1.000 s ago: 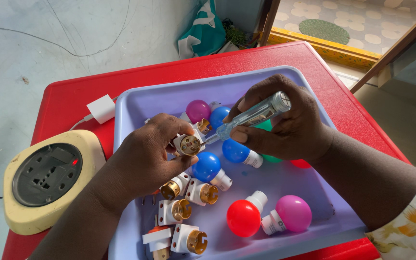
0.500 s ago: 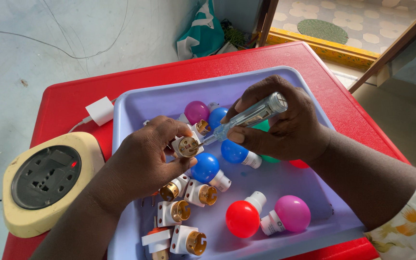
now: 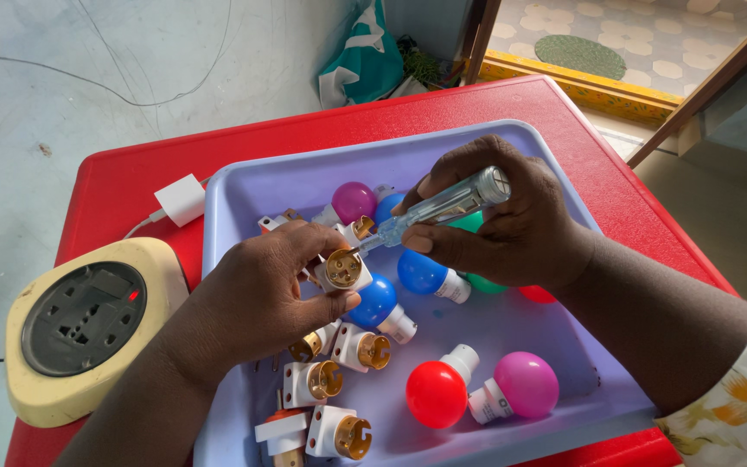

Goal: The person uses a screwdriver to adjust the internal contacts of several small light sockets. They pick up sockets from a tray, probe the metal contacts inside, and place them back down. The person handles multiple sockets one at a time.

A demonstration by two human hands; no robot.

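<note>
Head view: left hand (image 3: 261, 298) still pinches the white bulb holder (image 3: 345, 270); right hand (image 3: 512, 227), gripping the clear tester screwdriver (image 3: 443, 207), has brought its tip onto it

- Tray (image 3: 244, 186) centre is taken up by both hands: left hand (image 3: 265, 298) with a holder (image 3: 344, 269), right hand (image 3: 499, 220) with a tester (image 3: 443, 207).
- Lower left of the tray is crowded with holders (image 3: 326, 406); little room there.
- 2 bulbs (image 3: 477, 393) block the lower middle.
- Bare tray floor shows at centre right, between the bulbs and the right wrist.
- Upper tray strip is open.
- Socket box (image 3: 79, 329) fills the left table edge; adapter (image 3: 181, 199) lies above it.
- Red table (image 3: 443, 104) at the top is free.
</note>
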